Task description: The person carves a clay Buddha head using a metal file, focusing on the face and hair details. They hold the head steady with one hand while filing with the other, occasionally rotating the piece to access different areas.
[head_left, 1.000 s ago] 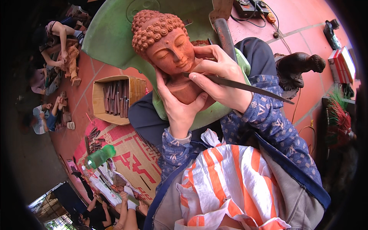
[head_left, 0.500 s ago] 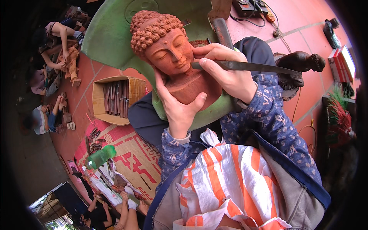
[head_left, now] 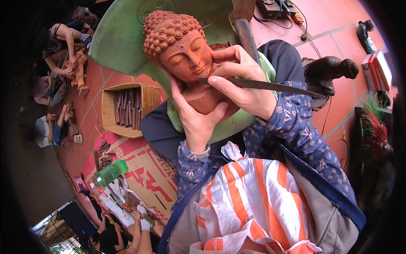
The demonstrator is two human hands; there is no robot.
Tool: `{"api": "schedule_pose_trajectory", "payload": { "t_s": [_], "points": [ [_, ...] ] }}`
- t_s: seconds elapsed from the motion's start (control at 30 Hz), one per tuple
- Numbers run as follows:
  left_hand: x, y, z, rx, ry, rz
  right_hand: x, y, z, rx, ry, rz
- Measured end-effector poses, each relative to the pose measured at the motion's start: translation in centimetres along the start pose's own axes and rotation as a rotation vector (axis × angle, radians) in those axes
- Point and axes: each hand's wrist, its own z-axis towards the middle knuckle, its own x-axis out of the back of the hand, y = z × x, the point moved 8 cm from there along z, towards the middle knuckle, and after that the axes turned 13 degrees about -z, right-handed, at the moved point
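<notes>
A reddish-brown carved wooden Buddha bust (head_left: 179, 57) with curled hair leans across my lap against a green plastic chair (head_left: 114, 46). My left hand (head_left: 198, 122) cradles it from below, fingers along the cheek and neck, thumb spread over the chest. In my right hand (head_left: 249, 89) is a long, thin, dark metal file (head_left: 275, 86), pinched between thumb and fingers. Its tip lies just under the chin, while its far end extends to the right past my sleeve. The fingertips of my right hand rest against the bust near the jaw.
On the left stand a cardboard box (head_left: 150, 103) of several slim tools and a patterned mat (head_left: 139, 165) with a green bottle (head_left: 112, 172). To the right are a dark wooden statue (head_left: 323, 76) and a corded power unit (head_left: 270, 8). Other people sit at the left.
My right hand has shifted left and slightly down, so the file's tip moved from beside the mouth to below the chin. My left hand and the bust stay nearly in place.
</notes>
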Motion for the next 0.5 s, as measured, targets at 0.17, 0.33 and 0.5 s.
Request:
{"api": "schedule_pose_trajectory", "payload": {
  "t_s": [0.17, 0.33, 0.5],
  "points": [
    [0.3, -0.1, -0.2, 0.004, 0.003, 0.009, 0.4, 2.4, 0.0, -0.044, -0.014, 0.198],
    [0.2, -0.1, 0.0, 0.032, 0.003, -0.011, -0.4, -0.5, -0.5, 0.026, -0.005, -0.05],
    [0.3, -0.1, 0.0, 0.01, -0.005, 0.012, -0.2, 1.7, -0.6, 0.084, -0.016, 0.099]
  ]
}}
